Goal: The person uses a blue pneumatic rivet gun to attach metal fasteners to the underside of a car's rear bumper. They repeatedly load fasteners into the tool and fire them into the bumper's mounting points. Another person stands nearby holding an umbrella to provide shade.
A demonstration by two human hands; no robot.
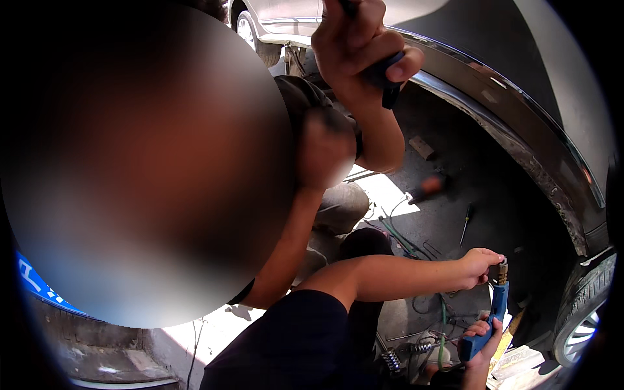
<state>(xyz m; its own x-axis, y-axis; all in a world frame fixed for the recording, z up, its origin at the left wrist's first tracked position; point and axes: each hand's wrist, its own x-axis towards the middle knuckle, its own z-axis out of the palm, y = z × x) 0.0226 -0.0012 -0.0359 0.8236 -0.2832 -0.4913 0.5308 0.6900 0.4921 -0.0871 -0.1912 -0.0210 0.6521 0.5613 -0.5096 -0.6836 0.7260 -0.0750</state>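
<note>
My right hand (482, 339) is wrapped round the handle of a blue gun-shaped hand tool (499, 300) at the lower right. The tool points up and away from me and has a ribbed brass-coloured neck. At its metal tip, the fingers of my left hand (480, 266) are pinched together, with the bare forearm stretched across from the left. Whether a small separate part sits between those fingers, I cannot make out. Both hands are low over the dark floor, beside the car's sill (500, 107) and near a wheel (585, 318).
Another person crouches close on the left, a raised hand (364, 45) gripping a dark tool (385, 73). Green hoses and cables (400, 240) cross the floor. A screwdriver (465, 224), a wooden block (422, 147), coil springs (390, 359) and pale flat pieces (518, 361) lie around.
</note>
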